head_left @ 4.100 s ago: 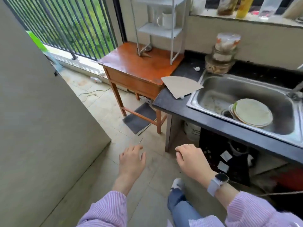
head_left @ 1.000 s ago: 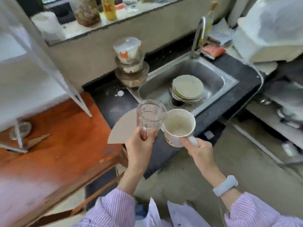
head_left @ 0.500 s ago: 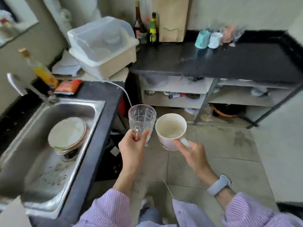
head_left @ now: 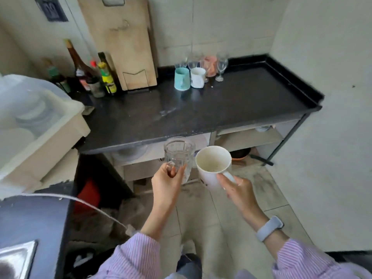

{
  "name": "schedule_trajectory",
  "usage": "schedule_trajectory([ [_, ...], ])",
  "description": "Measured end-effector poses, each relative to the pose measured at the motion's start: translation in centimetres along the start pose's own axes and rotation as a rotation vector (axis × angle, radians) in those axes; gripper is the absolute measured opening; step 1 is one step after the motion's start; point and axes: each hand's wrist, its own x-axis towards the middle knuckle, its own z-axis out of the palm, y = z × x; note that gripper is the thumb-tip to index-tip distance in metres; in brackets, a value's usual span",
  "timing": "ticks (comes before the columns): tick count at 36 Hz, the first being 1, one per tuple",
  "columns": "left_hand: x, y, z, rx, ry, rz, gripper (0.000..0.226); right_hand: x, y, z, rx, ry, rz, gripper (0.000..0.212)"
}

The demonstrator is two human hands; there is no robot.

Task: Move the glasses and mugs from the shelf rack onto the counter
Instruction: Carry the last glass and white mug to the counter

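Note:
My left hand grips a clear ribbed glass by its lower part, upright. Beside it my right hand holds a white mug by the handle; the mug is empty and tilts slightly toward me. Both are in the air just in front of the black counter, below its front edge. At the back of the counter stand a teal mug, a white mug and several stemmed glasses. The shelf rack is out of view.
Bottles and a wooden cutting board stand at the counter's back left. A plastic dish box sits to the left. Open shelves run under the counter. A sink corner shows at lower left.
I have turned from the rack and sink to face the black counter, carrying the glass and mug picked up since the earliest frame. The counter is now closer.

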Motion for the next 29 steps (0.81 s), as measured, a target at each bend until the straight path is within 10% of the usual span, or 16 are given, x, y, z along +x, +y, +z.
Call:
schedule_trajectory([
  [29,37.7,-1.0,27.5,0.13,-0.136,-0.118,0.043,45.9,-3.9,-1.6,-0.041,0.031,0.182,0.031],
])
